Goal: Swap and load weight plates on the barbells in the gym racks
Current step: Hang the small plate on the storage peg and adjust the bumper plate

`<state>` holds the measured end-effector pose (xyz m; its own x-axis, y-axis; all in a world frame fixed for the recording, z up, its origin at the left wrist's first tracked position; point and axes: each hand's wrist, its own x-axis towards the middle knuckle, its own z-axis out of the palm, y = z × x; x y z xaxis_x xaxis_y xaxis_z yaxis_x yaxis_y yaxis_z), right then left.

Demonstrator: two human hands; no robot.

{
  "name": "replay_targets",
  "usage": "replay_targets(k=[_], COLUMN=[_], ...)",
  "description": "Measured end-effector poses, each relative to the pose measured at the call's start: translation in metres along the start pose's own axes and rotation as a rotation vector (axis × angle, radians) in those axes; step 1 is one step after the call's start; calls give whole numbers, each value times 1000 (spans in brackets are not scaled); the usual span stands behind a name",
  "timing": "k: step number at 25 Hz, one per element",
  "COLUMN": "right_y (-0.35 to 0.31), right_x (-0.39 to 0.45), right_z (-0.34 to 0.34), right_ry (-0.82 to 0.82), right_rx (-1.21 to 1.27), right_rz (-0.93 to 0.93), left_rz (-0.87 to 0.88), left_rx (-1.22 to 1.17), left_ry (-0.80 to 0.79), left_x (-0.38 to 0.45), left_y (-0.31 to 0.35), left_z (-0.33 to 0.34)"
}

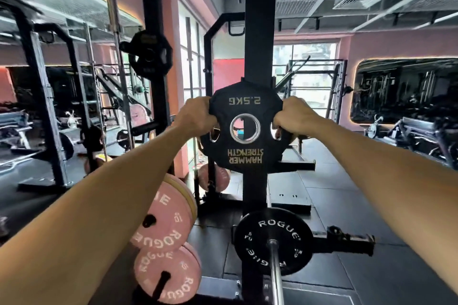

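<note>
- The black post of the rack stands upright in the middle of the view; everything below is placed against it.
- A small black plate, marked 2.5KG and HAMMER STRENGTH with the lettering upside down, is held up in front of the post, face toward the camera, its centre hole ringed in metal.
- The left hand grips the plate's left edge, fingers curled round the rim and into a side slot.
- The right hand grips the right edge the same way, fingers clamped on the rim.
- Low in front of the post, a black ROGUE plate sits on the sleeve of a barbell that runs toward the camera.
- Left of the post's foot, two pink ROGUE plates hang on storage pegs, one above the other, with more plates stacked behind each.
- Farther left and higher, another black plate hangs on a second rack upright.
</note>
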<state>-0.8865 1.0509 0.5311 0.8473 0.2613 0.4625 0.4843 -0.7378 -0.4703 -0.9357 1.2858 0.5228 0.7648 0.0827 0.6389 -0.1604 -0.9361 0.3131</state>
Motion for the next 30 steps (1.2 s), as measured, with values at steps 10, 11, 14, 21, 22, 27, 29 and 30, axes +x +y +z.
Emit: replay_targets(k=[10, 11, 14, 21, 22, 27, 29, 30], right_y=[-85, -97, -132, -224, -235, -306, -330, -338], right_x=[97, 111, 146, 217, 224, 265, 280, 288], right_z=[86, 96, 121, 188, 198, 264, 284, 291], right_ry=[-5, -4, -27, -18, -8, 54, 50, 51], right_rx=[86, 96, 136, 123, 127, 108, 122, 136], right_rz=[-27, -34, -52, -90, -89, -72, -39, -20], left_rz=[24, 28, 31, 75, 89, 121, 132, 143], left_rx=[40, 53, 68, 55, 63, 71, 69, 72], left_ry=[-5, 6, 25, 61, 69, 60, 52, 47], left_x=[72, 83, 108, 153, 157, 184, 198, 206], left_y=[-132, -149, -193, -315, -330, -429, -464, -475], left_z=[-40, -46, -64, -103, -108, -136, -146, -150])
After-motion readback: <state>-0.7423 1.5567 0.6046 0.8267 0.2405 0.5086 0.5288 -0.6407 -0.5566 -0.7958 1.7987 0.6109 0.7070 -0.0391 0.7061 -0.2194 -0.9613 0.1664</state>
